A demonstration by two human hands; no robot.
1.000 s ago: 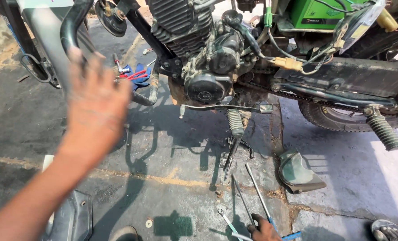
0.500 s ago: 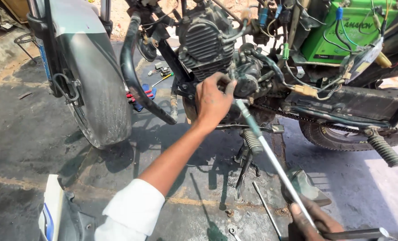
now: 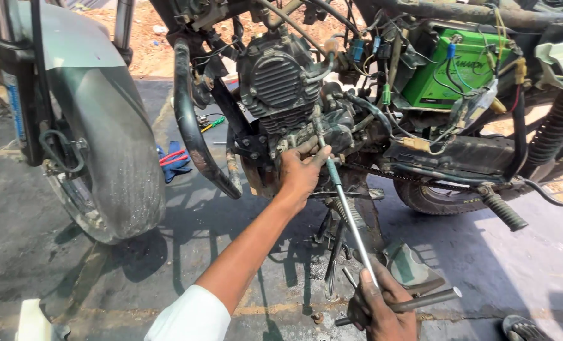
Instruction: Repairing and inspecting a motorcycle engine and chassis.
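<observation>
1. Two hands are on one long T-handle wrench (image 3: 351, 221), which runs at a slant from the bottom of the frame up into the motorcycle engine (image 3: 281, 95).
2. Left hand (image 3: 300, 169) is up at the engine end. Its fingers curl round the upper shaft right where the tip meets the crankcase, so it's closed on the tool there.
3. Right hand (image 3: 379, 306) is down low near the bottom edge, wrapped tight around the crossbar handle.
4. The wrench tip itself sits just under the finned cylinder. Pretty sure it's on a bolt, but the fingers hide the exact spot, so can't say for certain.
5. The bike is stripped down: a green battery (image 3: 449, 69) is exposed on the right with loose wiring all around it.
6. The front tyre (image 3: 120, 170) with its grey mudguard stands at the left. A bent black crash guard (image 3: 193, 132) sits between it and the engine.
7. On the concrete floor (image 3: 54, 252), red-handled pliers lying on a blue rag (image 3: 171, 161) sit behind the tyre. A dark side cover (image 3: 411, 268) lies just beside the right hand.
</observation>
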